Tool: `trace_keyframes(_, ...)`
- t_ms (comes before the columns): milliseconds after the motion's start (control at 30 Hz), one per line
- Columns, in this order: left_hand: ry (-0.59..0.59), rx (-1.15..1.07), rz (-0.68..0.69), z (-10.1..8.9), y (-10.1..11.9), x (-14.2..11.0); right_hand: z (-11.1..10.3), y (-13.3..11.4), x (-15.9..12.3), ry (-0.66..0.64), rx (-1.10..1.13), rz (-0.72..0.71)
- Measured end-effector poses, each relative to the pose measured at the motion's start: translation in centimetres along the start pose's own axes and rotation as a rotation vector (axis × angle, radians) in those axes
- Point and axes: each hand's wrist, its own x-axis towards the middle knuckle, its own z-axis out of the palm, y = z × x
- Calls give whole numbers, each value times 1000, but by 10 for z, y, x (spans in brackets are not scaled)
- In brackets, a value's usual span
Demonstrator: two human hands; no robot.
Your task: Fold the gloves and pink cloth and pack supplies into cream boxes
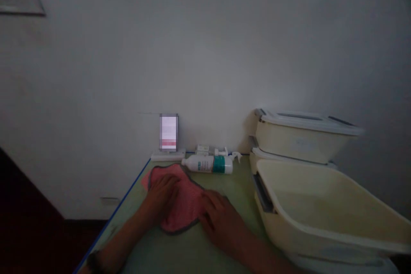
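Note:
A pink cloth (188, 205) with a dark grey border lies on the green tabletop, its outline uneven. My left hand (163, 192) rests on the cloth's left part, palm down, with the fingers stretched forward over it. At the cloth's right edge, my right hand (218, 216) has its fingers bent and closed on the fabric; the thumb side is partly in shadow. Just beyond the cloth, a white bottle (205, 164) with a teal label band lies on its side.
A phone (168, 132) stands upright on a white base (168, 155) by the wall. Behind the bottle are a small white box (203, 150) and a white spray head (236, 156). On the right, an open cream bin (302, 227) stands before a lidded bin (298, 141).

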Motion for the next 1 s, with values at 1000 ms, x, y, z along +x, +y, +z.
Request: trace_keyframes(1000,-410,-275,199,-24,22,-1,12,27,1,482,997,597)
